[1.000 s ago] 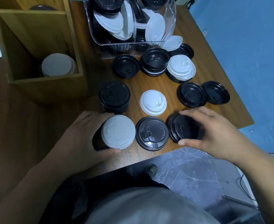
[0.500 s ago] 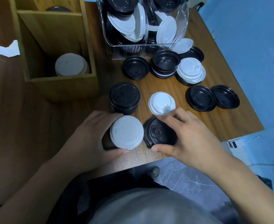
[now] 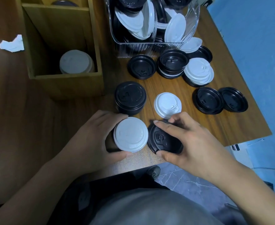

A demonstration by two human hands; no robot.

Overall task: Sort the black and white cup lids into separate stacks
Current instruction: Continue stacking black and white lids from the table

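A: Hands: the left hand [image 3: 91, 140] is wrapped round a white stack [image 3: 131, 134] at the near edge of the table [image 3: 222, 124]. The right hand [image 3: 193, 143] pinches the rim of a black lid [image 3: 162, 140] lying just beside that stack, thumb on the near side, fingers on the far side. The hands are close together, each on its own thing.

B: How far along is the sorting?

A: Partway, I would judge. A black stack [image 3: 130, 97] stands just behind the white one, and more white lids [image 3: 75, 61] sit in the wooden box [image 3: 65, 83]. Those look sorted.

B: And what remains?

A: A good deal. A single white lid [image 3: 167, 105] lies loose between the black stack and two upturned black lids [image 3: 208, 100]. Farther back, mixed piles [image 3: 198, 72] show black and white together, and the clear bin [image 3: 190, 34] holds both colours jumbled. The lid under the right hand probably belongs on the black stack.
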